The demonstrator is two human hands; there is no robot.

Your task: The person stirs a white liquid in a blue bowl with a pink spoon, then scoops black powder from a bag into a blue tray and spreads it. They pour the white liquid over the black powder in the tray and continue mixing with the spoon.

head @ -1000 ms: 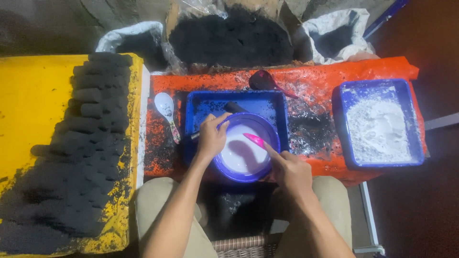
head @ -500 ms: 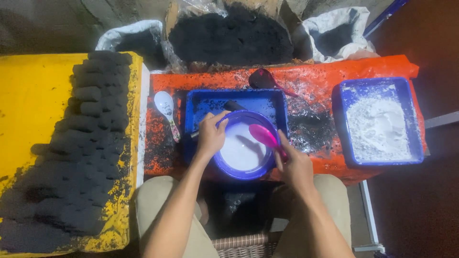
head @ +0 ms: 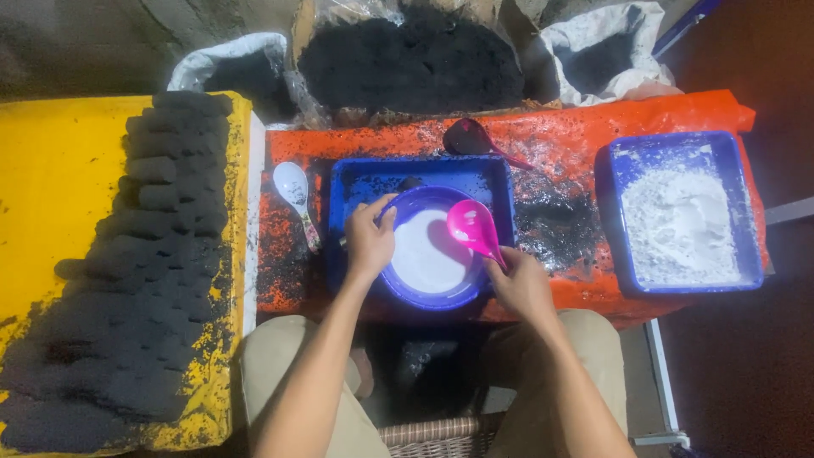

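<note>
Two hands work one purple bowl (head: pixel 428 293): left hand (head: pixel 370 240) grips its 9 o'clock rim, right hand (head: pixel 519 284) grasps a pink spoon (head: pixel 471 227) at 3 o'clock; blue tray (head: pixel 356 182) walls hem it closely.

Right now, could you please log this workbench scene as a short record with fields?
left hand: grips the rim of the purple bowl
right hand: holds the pink spoon above the bowl
bowl contents: white powder
bowl position: in the blue tray
right side: blue tub of white powder
left side: black briquettes on a yellow sheet
</note>
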